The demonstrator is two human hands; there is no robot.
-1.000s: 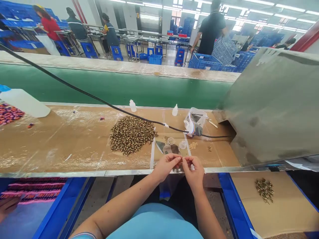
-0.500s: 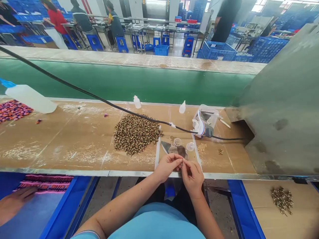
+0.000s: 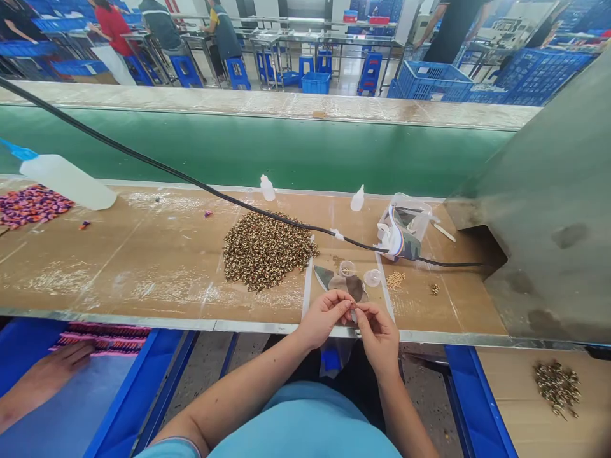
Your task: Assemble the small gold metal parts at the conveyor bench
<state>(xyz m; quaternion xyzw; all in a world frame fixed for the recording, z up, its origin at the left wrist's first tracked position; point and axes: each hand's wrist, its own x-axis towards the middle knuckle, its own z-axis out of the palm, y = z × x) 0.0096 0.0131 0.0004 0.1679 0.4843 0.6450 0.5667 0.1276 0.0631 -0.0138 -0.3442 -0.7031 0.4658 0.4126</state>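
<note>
At bench edge, two hands pinching tiny piece, two dishes beyond.

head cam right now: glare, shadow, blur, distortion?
Head view: pale glare patches on the bench, left side; head view: deep shadow in the opening of the hood; head view: background workers softer than the brass pile, hood looks stretched, likely wide-angle; head view: detail between the hands too small to read.
</note>
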